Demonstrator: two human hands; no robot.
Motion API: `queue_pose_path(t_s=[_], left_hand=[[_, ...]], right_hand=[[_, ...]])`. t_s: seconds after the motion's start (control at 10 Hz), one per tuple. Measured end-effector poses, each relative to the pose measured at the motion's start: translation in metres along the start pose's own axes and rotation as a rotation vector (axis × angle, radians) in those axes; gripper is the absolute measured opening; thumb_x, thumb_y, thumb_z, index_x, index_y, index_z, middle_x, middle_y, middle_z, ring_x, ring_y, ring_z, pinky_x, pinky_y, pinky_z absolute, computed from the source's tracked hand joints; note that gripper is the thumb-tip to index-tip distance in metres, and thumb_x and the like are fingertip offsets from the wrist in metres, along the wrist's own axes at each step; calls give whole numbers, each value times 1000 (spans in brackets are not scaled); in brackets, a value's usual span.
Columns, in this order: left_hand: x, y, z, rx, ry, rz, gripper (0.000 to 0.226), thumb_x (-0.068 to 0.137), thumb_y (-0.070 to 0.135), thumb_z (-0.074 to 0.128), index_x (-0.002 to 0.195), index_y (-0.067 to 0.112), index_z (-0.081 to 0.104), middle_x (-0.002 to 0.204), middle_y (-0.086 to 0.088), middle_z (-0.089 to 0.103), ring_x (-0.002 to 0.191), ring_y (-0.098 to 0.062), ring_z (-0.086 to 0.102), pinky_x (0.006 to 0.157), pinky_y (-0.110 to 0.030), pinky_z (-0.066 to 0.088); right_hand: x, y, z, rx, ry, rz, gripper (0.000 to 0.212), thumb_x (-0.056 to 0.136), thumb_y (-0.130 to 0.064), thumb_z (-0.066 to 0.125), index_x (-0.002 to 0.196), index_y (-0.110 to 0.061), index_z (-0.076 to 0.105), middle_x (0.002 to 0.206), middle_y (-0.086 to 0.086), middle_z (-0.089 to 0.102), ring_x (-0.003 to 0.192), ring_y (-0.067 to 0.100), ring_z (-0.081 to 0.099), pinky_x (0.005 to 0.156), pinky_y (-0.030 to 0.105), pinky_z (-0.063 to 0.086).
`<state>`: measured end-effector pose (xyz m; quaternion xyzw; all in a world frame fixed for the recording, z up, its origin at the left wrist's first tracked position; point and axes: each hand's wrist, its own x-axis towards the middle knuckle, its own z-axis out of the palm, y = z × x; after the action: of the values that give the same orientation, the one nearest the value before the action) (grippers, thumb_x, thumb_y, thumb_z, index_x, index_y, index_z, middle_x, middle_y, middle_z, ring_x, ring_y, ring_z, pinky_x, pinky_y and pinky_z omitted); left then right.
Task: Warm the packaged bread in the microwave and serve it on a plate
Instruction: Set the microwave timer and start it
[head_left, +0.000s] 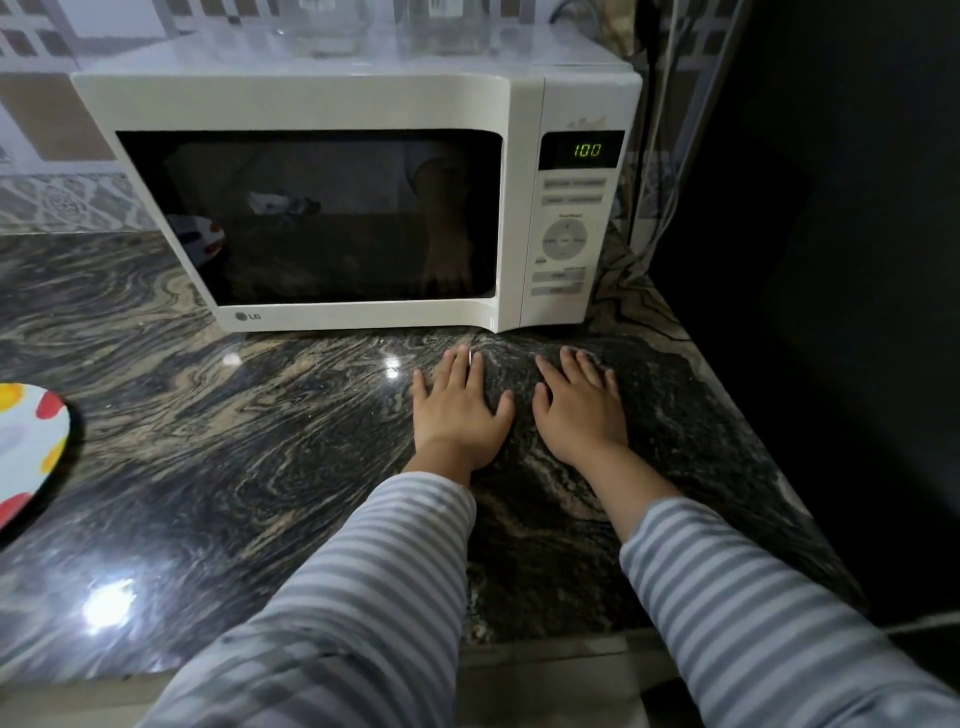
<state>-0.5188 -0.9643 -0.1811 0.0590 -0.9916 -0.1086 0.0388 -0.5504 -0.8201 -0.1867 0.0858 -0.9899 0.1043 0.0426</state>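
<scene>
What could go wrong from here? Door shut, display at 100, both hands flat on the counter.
1. The dark window of the microwave hides the bread, so overheating would go unseen.
2. The plate sits far left near the counter edge; a hurried reach by the left hand could knock it.
3. The right hand is idle; bread may be hot.

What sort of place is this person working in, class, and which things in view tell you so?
Most likely a home kitchen. A white microwave stands shut on a polished stone counter, a spotted plate sits at the counter's left edge, and patterned wall tiles run behind.
</scene>
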Motion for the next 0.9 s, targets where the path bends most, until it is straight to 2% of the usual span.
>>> queue_pose_path(t_s=[0.9], left_hand=[[1,0,0,-3,-9,-2,72,93,57,21,153,20,8,162,3,0,147,-12,-7,118,-47,-8]], right_hand=[[1,1,2,-7,-9,-7,52,100,-41,21,150,-31,21,161,-1,11,148,18,4,119,45,1]])
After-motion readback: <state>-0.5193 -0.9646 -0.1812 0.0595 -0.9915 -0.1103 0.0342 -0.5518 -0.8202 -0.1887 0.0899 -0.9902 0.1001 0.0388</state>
